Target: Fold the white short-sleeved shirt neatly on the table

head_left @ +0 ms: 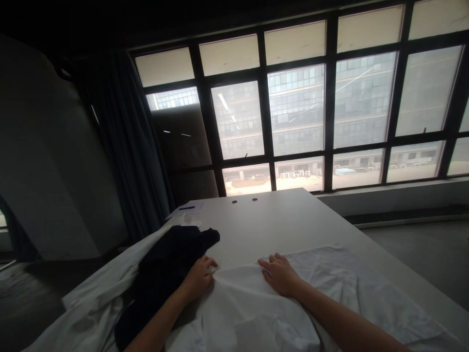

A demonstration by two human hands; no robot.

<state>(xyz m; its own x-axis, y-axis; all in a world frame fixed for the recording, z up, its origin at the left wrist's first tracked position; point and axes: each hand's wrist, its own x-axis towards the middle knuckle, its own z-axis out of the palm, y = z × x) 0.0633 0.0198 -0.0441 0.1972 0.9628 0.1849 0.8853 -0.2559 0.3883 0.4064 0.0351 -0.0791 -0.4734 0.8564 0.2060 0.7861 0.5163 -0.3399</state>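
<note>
Head view: I've got two bare hands at the near end of a white desk (271, 225).
White cloth (234, 303): spread on the near end; its upper edge runs nearly straight from hand to hand, creases fanning out from the left end.
Left hand (200, 277): thumb and fingers pinching the left end of that edge, just beside the dark garment (164, 264).
Right hand (281, 275): fingertips on the right end; from my seat I can't tell if they grip or only press.
Dark garment: bunched toward the desk's left edge.
Pale fabric (98, 299): crumpled along the left edge.
Wrinkled white fabric (330, 274): toward the right edge, beside the right hand.
Far left corner: blue pen (186, 208) on paper (198, 206); clear plastic (190, 221) nearer me.
Far edge: two round fittings (235, 201) set in the top.
Beyond: black-framed windows (296, 110), blue curtain (126, 142) left.
</note>
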